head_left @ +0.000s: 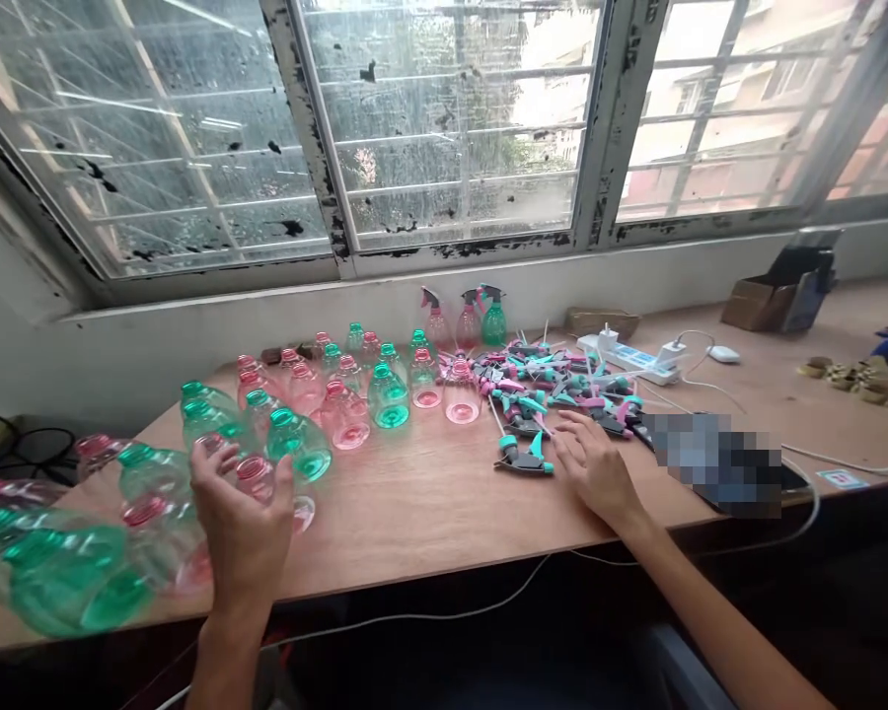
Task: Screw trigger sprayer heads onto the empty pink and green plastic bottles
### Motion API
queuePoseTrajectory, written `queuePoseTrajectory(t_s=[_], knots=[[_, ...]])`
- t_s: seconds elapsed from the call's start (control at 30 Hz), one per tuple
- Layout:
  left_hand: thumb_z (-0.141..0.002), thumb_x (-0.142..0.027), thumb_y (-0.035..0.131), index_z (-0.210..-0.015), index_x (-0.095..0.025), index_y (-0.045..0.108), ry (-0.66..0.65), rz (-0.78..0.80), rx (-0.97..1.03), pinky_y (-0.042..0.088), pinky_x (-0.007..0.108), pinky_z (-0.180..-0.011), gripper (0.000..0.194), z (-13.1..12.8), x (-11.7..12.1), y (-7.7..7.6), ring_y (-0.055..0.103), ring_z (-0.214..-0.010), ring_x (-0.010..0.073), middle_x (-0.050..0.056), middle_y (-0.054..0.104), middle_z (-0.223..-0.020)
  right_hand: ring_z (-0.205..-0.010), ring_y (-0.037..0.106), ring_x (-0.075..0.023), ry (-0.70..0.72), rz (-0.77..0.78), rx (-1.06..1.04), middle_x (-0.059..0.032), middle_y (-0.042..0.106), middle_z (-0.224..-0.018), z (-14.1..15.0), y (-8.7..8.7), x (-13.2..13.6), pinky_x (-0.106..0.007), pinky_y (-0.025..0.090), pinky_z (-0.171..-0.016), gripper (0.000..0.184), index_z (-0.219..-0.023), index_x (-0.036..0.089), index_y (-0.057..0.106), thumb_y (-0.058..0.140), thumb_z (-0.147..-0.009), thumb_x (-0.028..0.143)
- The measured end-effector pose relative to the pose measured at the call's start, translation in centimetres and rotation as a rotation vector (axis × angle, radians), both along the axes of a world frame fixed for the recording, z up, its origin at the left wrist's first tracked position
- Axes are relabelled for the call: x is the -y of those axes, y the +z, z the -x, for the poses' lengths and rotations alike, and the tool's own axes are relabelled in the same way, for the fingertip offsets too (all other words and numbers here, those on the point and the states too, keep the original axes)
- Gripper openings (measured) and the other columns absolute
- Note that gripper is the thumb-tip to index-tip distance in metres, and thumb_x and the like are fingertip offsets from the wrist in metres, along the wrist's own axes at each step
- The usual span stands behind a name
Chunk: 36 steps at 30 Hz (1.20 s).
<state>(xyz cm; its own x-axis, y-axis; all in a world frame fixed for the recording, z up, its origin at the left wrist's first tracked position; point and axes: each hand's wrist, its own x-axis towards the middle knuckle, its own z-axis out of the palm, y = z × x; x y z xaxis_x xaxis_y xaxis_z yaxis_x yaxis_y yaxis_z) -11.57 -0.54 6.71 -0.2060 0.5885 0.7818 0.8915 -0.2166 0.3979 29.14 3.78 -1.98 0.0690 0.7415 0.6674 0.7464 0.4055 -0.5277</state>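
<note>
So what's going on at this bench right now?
A person's left hand is around a pink bottle, though its grip is unclear. The right hand has its fingers at the near edge of a pile of trigger spray heads. Open-necked green and pink bottles crowd the left side; three bottles with spray heads fitted stand by the wall.

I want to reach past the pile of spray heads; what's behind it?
Three spray bottles, two pink and one green, standing by the wall. Anything lying low against the back of the pile is hidden.
</note>
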Motion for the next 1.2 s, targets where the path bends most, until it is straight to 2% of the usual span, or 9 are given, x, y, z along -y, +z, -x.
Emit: queuePoseTrajectory(t_s=[0.13,0.23,0.4,0.63,0.77,0.9,1.0,1.1,1.2], knots=[[-0.089,-0.048,0.064,-0.145,-0.012,0.038,0.094,0.032,0.049,0.045,0.061,-0.105,0.071,0.1,-1.0,-2.2,0.056,-0.121,0.0433,0.019,0.059,-0.126,-0.129,0.052,-0.0312,0.057,0.027,0.146,-0.0113,0.059,-0.138,0.6,-0.3,0.0,-0.049,0.044,-0.107,0.030,-0.127,0.026,0.055,0.046,-0.099,0.031],[-0.087,-0.050,0.064,-0.144,-0.019,0.038,-0.061,0.075,0.085,0.049,0.055,-0.102,0.070,-1.8,-1.5,-3.5,0.060,-0.118,0.0372,0.014,0.061,-0.125,-0.122,0.056,-0.0328,-0.078,0.182,0.256,-0.0145,0.061,-0.134,0.5,-0.7,-0.2,-0.046,0.046,-0.100,0.038,-0.132,0.020,0.051,0.048,-0.097,0.033],[-0.085,-0.043,0.070,-0.141,-0.026,0.039,-0.352,0.217,0.165,0.047,0.053,-0.107,0.066,-6.4,-1.7,-5.0,0.056,-0.125,0.0344,0.012,0.058,-0.133,-0.088,0.068,-0.0336,-0.201,0.328,0.297,-0.0150,0.073,-0.091,-0.1,-1.2,-0.4,-0.039,0.047,-0.072,0.027,-0.103,0.016,0.066,0.044,-0.099,0.032],[-0.088,-0.039,0.067,-0.144,-0.029,0.036,-0.501,0.346,0.196,0.047,0.051,-0.108,0.064,-8.3,-1.4,-6.1,0.056,-0.129,0.0317,0.010,0.059,-0.137,-0.061,0.069,-0.0286,-0.274,0.409,0.282,-0.0111,0.073,-0.070,0.1,-0.8,0.1,-0.031,0.033,-0.052,0.045,-0.088,0.020,0.067,0.032,-0.105,0.042],[-0.089,-0.041,0.067,-0.147,-0.028,0.032,-0.544,0.395,0.269,0.049,0.052,-0.105,0.069,-8.0,-1.3,-5.8,0.061,-0.124,0.0319,0.012,0.060,-0.137,-0.096,0.070,-0.0326,-0.328,0.328,0.218,-0.0174,0.073,-0.111,-0.1,-0.6,-0.1,-0.035,0.048,-0.067,0.049,-0.116,0.019,0.061,0.028,-0.103,0.053],[-0.084,-0.041,0.073,-0.147,-0.023,0.034,-0.609,0.426,0.354,0.052,0.052,-0.102,0.075,-7.8,-1.5,-5.7,0.068,-0.115,0.0323,0.013,0.067,-0.126,-0.144,0.032,-0.0397,-0.498,0.161,0.198,-0.0243,0.027,-0.160,-0.7,-1.6,-1.1,-0.053,0.038,-0.106,0.057,-0.145,0.012,0.038,0.036,-0.101,0.049],[-0.084,-0.040,0.074,-0.144,-0.022,0.038,-0.641,0.427,0.388,0.053,0.050,-0.101,0.073,-7.7,-1.6,-5.9,0.069,-0.113,0.0313,0.013,0.070,-0.123,-0.142,0.031,-0.0437,-0.507,0.278,0.263,-0.0283,0.038,-0.152,-1.0,-2.5,-1.5,-0.068,0.024,-0.111,0.061,-0.144,0.009,0.038,0.040,-0.098,0.049],[-0.081,-0.038,0.076,-0.144,-0.025,0.038,-0.646,0.431,0.401,0.048,0.052,-0.107,0.075,-7.5,-1.7,-6.0,0.063,-0.123,0.0324,0.013,0.066,-0.131,-0.129,0.046,-0.0411,-0.491,0.289,0.324,-0.0242,0.057,-0.132,-1.1,-2.8,-1.5,-0.069,0.016,-0.114,0.056,-0.140,0.010,0.043,0.045,-0.097,0.047],[-0.069,-0.036,0.087,-0.146,-0.029,0.036,-0.632,0.467,0.302,0.037,0.057,-0.115,0.093,-7.5,-1.5,-6.1,0.047,-0.139,0.0375,0.014,0.051,-0.149,-0.126,0.048,-0.0403,-0.495,0.253,0.339,-0.0227,0.059,-0.130,-1.1,-2.9,-1.4,-0.068,0.015,-0.114,0.051,-0.136,0.012,0.047,0.048,-0.096,0.044]])
